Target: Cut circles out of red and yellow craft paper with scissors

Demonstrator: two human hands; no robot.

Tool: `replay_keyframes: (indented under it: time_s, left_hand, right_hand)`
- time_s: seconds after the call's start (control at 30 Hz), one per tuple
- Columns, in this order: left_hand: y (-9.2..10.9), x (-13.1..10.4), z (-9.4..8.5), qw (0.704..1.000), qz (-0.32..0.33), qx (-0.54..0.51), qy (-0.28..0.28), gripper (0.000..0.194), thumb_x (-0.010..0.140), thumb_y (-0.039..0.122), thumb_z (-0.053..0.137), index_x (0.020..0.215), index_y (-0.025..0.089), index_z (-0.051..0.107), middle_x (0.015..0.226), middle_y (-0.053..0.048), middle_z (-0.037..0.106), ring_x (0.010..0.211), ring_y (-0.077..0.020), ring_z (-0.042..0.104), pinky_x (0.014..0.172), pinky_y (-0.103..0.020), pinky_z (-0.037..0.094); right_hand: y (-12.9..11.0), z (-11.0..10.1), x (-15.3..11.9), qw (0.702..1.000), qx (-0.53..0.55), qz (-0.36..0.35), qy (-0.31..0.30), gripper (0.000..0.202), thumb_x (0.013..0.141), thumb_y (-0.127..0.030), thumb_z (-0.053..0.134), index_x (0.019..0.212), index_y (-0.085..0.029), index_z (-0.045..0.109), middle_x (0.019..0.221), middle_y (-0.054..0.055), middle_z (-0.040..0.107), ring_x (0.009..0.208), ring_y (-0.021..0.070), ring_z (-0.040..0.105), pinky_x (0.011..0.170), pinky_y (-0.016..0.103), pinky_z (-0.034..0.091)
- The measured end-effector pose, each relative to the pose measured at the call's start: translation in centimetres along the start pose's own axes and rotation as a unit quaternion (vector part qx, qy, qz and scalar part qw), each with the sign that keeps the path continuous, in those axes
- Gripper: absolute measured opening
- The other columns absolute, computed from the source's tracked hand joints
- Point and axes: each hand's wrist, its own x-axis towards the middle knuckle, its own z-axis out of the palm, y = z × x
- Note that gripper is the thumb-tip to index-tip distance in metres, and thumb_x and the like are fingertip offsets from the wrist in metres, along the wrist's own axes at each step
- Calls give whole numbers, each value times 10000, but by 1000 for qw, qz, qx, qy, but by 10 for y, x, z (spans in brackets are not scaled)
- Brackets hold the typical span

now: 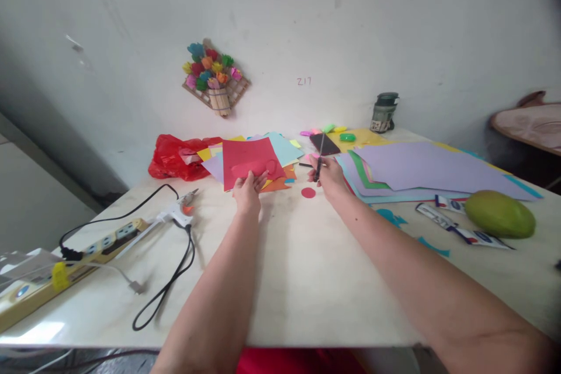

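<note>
Left grip (249, 188) pinches red paper (249, 155); right grip (319, 170) clasps scissors (323, 145).
Between my forearms (234, 257), open desk (302, 280) reaches its near edge.

left hand (248, 188): holds red sheet (245, 155) | right hand (328, 174): holds scissors (318, 169) | red disc (308, 193): on table (293, 280)

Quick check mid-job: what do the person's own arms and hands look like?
Both the left hand and right hand are ungloved, with no watch or bracelet visible. The left forearm and right forearm show no sleeves; the right has a small spot.
</note>
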Motion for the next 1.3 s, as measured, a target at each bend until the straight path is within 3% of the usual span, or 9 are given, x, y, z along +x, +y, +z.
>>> replay_keyframes:
  time_s: [0.13,0.33,0.5,0.67,0.8,0.93,1.1,1.3]
  left_hand:
    - [0,-2,1,999,-27,-36,-26,257,699,166,695,682,180,439,660,-20,643,841,-242,719,768,-296,545]
    - [-3,-2,1,996,-62,-50,-39,178,721,134,657,677,173,489,728,-46,679,917,-251,706,803,-310,549]
    - [-2,-5,2,993,-84,-76,-42,202,745,82,625,642,166,472,735,-39,684,851,-226,716,749,-275,543]
    - [0,-5,2,993,-102,-60,7,167,789,101,615,672,155,509,665,-9,641,683,-144,698,555,-188,471]
    - [3,-4,3,992,-103,-34,61,141,791,157,654,701,152,546,535,54,535,410,-40,506,382,-157,282]
    - [2,-3,3,991,-99,-53,73,168,751,180,708,686,153,555,519,72,505,374,-15,408,391,-143,287]
    - [1,-2,2,988,-108,-89,62,169,725,163,730,702,155,563,596,50,584,381,-12,414,404,-145,320]
    - [1,-5,5,987,-116,-97,44,93,752,129,688,738,152,599,622,30,606,479,-36,533,402,-139,313]
  right_hand:
    - [2,11,-12,997,24,21,-65,327,645,-416,790,723,-192,565,417,-59,512,311,73,449,296,178,330]
    - [7,21,-31,965,-33,56,-254,340,694,-473,738,736,-176,579,492,-24,584,340,74,508,284,154,255]
    - [8,17,-34,937,-61,79,-334,375,737,-504,691,685,-157,557,505,7,600,351,91,534,279,164,266]
    - [4,9,-31,914,-67,97,-389,428,745,-545,665,824,-129,607,507,10,607,351,102,532,287,177,273]
    - [-1,-1,-26,883,-77,96,-453,509,709,-609,658,841,-119,620,514,14,607,368,103,536,309,182,287]
    - [1,-8,-21,881,-74,107,-454,547,661,-635,676,843,-123,611,522,12,610,385,110,541,340,196,347]
    - [5,-2,-22,900,-76,114,-413,500,741,-583,649,942,-128,597,533,9,616,385,106,538,333,188,311]
    - [11,12,-31,912,-77,118,-386,498,737,-625,645,856,-145,583,551,18,619,395,95,534,317,174,274]
